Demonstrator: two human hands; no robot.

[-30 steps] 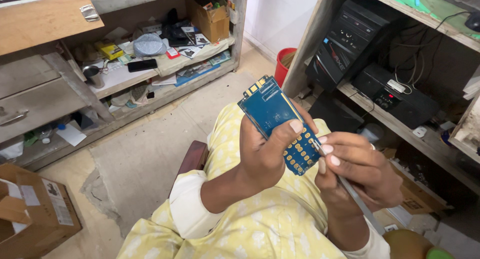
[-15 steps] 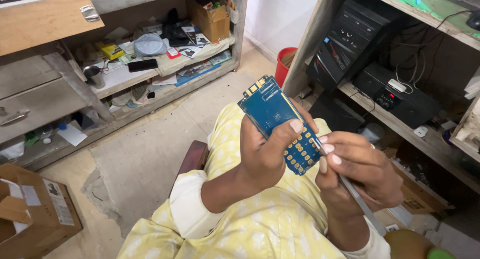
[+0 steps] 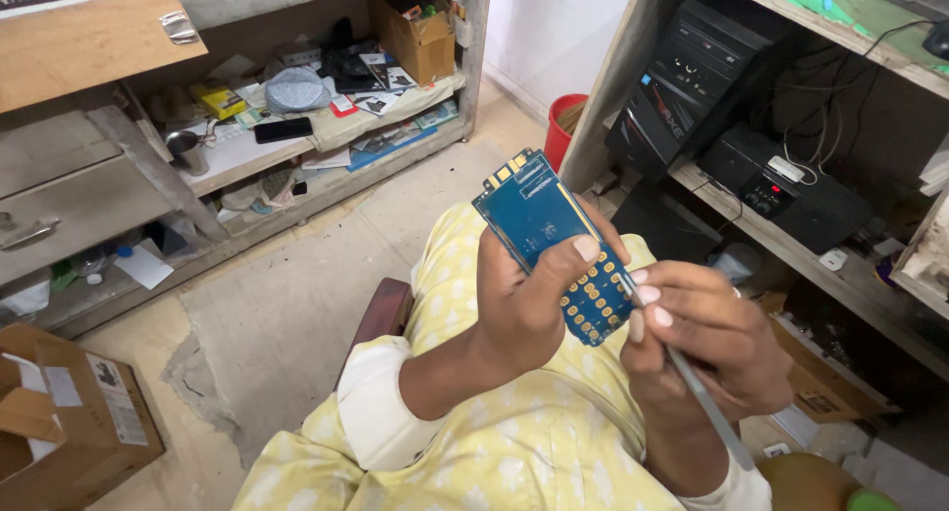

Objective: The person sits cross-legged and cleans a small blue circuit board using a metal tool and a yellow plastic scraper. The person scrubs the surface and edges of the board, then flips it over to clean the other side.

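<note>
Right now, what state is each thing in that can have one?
Left hand: gripping the blue circuit board, held tilted, bare.
Right hand: pinching a thin grey tool, tip at the board's gold pads.
Cardboard box: flaps open.
Drawer: shut.

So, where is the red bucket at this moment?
In the head view, the red bucket stands on the floor at upper centre, against the white wall beside the wooden shelf post, just above the blue circuit board held in the left hand.

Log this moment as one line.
left hand: holds blue circuit board | right hand: holds thin grey tool, tip at board's edge
</note>
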